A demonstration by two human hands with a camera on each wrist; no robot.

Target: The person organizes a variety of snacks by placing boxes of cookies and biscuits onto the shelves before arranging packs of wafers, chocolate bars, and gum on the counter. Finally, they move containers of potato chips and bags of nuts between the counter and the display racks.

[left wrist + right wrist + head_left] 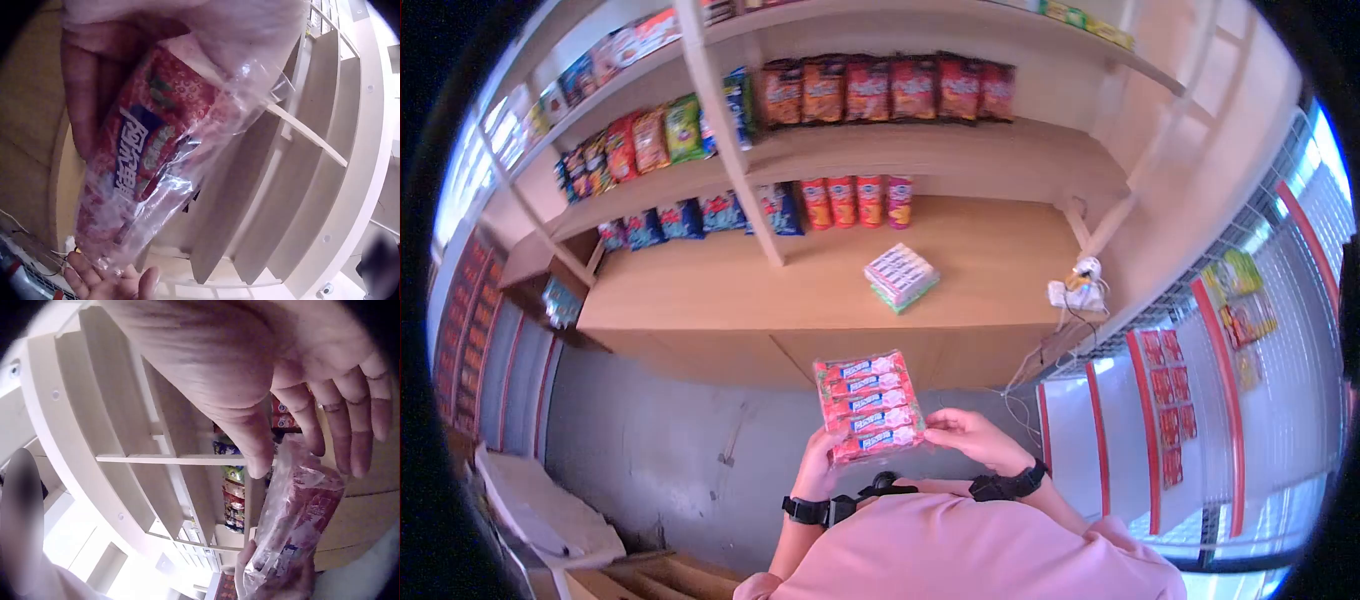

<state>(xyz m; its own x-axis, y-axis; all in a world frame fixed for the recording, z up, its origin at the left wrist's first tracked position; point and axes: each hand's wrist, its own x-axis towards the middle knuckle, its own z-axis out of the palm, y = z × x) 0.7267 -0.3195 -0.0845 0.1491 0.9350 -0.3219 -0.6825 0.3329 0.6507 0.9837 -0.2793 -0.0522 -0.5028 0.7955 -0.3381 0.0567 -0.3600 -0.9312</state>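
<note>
A clear-wrapped pack of red and pink packets (868,405) is held up in front of the body, over the floor. The left hand (821,463) grips its lower left corner; in the left wrist view that hand (187,25) curls round one end of the red pack (150,137). At the pack's lower right corner is the right hand (975,438), fingers relaxed. In the right wrist view the right hand (262,381) has its fingers loosely spread beside the wrapped pack (300,512), not curled round it.
A wooden counter (680,290) bears a small stack of packs (900,275), red canisters (842,202) and blue bags (722,212). Snack bags (867,88) line the shelf above. Wire racks with red-edged shelves (1102,440) stand at right; cables and a white device (1077,290) lie at the counter's right end.
</note>
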